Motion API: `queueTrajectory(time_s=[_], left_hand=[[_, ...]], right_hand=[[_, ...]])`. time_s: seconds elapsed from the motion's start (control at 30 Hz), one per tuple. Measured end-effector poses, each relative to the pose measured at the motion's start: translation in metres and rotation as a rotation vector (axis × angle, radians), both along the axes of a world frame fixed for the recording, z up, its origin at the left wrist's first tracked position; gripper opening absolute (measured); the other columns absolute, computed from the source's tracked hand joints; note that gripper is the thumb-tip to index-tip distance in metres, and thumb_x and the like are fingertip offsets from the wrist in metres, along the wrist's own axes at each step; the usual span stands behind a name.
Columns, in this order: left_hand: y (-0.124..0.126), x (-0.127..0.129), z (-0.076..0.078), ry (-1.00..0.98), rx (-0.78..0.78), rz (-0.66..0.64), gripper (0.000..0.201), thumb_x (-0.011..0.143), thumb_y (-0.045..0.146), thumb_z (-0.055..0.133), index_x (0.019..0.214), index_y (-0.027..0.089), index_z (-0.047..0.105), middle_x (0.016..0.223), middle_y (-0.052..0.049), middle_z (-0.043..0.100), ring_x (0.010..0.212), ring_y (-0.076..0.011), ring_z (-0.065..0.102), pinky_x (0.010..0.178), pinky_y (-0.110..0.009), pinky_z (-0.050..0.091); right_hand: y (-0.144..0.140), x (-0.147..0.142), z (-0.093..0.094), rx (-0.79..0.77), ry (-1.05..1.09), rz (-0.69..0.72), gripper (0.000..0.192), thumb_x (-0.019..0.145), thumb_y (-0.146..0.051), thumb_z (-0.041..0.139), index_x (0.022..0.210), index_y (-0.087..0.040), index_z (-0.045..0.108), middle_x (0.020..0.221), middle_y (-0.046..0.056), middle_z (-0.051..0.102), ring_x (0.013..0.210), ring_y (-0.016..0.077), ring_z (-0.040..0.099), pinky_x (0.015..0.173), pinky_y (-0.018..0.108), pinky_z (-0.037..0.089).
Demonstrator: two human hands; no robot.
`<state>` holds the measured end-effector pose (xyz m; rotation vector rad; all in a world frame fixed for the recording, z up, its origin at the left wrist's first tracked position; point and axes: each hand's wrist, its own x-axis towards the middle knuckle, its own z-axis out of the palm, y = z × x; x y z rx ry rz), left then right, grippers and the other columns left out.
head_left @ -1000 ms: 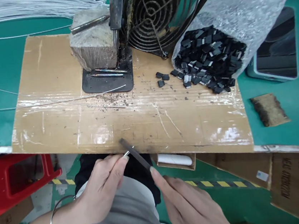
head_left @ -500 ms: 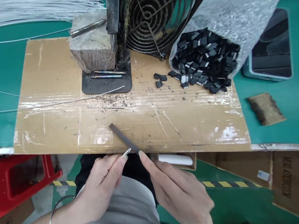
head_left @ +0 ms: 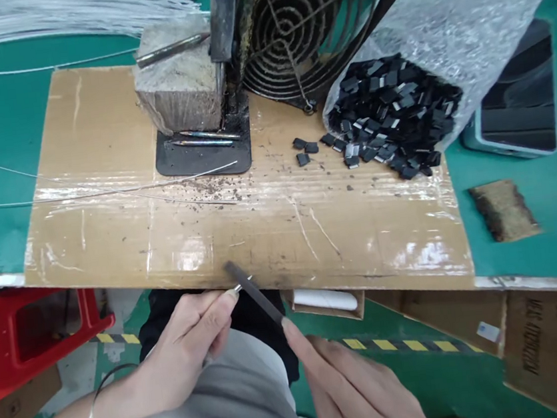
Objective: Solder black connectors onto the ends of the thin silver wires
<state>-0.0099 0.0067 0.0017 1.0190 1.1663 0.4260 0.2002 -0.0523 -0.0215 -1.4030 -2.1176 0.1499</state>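
Note:
My left hand (head_left: 186, 347) pinches a thin, shiny metal soldering tip (head_left: 238, 287), its point sticking out past the fingertips and most of its body hidden in the hand. In my right hand (head_left: 351, 382) is a dark flat file (head_left: 257, 295), the index finger stretched along it. The file slants up to the left and lies across the pointed end of the soldering tip, apparently touching it. Both hands are just off the near edge of the cardboard sheet (head_left: 112, 248).
Beyond the hands stand a worn block (head_left: 183, 102) and a fan (head_left: 286, 33). Two metal tips (head_left: 205, 141) lie on a black plate (head_left: 173, 167). Small black connectors (head_left: 392, 109) spill from a plastic bag (head_left: 477, 12). Thin wires (head_left: 105, 192) cross the left side; a brown sponge (head_left: 504, 210) lies right.
My right hand has drawn the file down and to the right, so its far end is now close to the soldering tip. My left hand has hardly moved; the view has shifted slightly.

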Motion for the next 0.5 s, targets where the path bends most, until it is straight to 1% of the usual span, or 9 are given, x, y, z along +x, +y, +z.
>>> queueTrajectory(time_s=[0.07,0.13,0.23,0.33,0.4,0.5], left_hand=[[-0.0002,0.0002,0.0007,0.027,0.027,-0.015,0.057,0.108,0.045,0.035,0.056,0.023,0.039,0.052,0.003,0.040,0.051,-0.0121,0.033,0.051,-0.031,0.027],[-0.0010,0.0010,0.0012,0.078,0.075,-0.023,0.053,0.108,0.041,0.035,0.058,0.023,0.038,0.053,0.004,0.039,0.052,-0.0122,0.034,0.052,-0.030,0.028],[-0.0032,0.0022,-0.0001,0.173,0.192,-0.033,0.047,0.109,0.034,0.036,0.063,0.023,0.038,0.055,0.006,0.038,0.053,-0.0119,0.034,0.054,-0.030,0.029],[-0.0051,0.0021,-0.0033,0.221,0.298,-0.063,0.043,0.109,0.029,0.036,0.066,0.022,0.038,0.058,0.006,0.039,0.055,-0.0117,0.036,0.057,-0.029,0.030],[-0.0051,0.0016,-0.0047,0.220,0.322,-0.078,0.043,0.109,0.028,0.036,0.066,0.022,0.038,0.059,0.006,0.039,0.056,-0.0116,0.036,0.059,-0.029,0.031],[-0.0034,0.0015,-0.0038,0.202,0.278,-0.058,0.044,0.109,0.029,0.037,0.065,0.023,0.037,0.056,0.007,0.037,0.053,-0.0112,0.034,0.057,-0.029,0.030]], right_hand=[[0.0006,-0.0018,0.0002,0.007,0.002,0.000,0.062,0.099,0.003,0.053,0.157,-0.017,0.046,0.076,0.001,0.076,0.063,0.0106,0.066,0.069,0.023,0.050],[0.0041,-0.0047,-0.0020,0.030,-0.022,0.000,0.060,0.101,0.000,0.052,0.157,-0.018,0.046,0.078,0.001,0.077,0.064,0.0104,0.066,0.072,0.021,0.051],[0.0058,-0.0060,-0.0034,0.030,-0.044,-0.017,0.059,0.101,-0.003,0.053,0.158,-0.019,0.046,0.079,0.001,0.077,0.065,0.0103,0.066,0.077,0.019,0.053],[0.0016,-0.0037,-0.0002,0.006,-0.015,-0.007,0.060,0.100,0.000,0.053,0.157,-0.019,0.047,0.075,0.000,0.075,0.062,0.0099,0.065,0.073,0.021,0.051],[0.0015,-0.0034,0.0003,0.015,-0.009,-0.007,0.061,0.099,0.000,0.055,0.156,-0.019,0.048,0.075,0.000,0.075,0.061,0.0097,0.064,0.072,0.021,0.051],[0.0066,-0.0060,-0.0042,0.049,-0.022,-0.013,0.058,0.100,-0.002,0.057,0.155,-0.019,0.050,0.078,0.000,0.077,0.065,0.0091,0.065,0.077,0.018,0.052]])
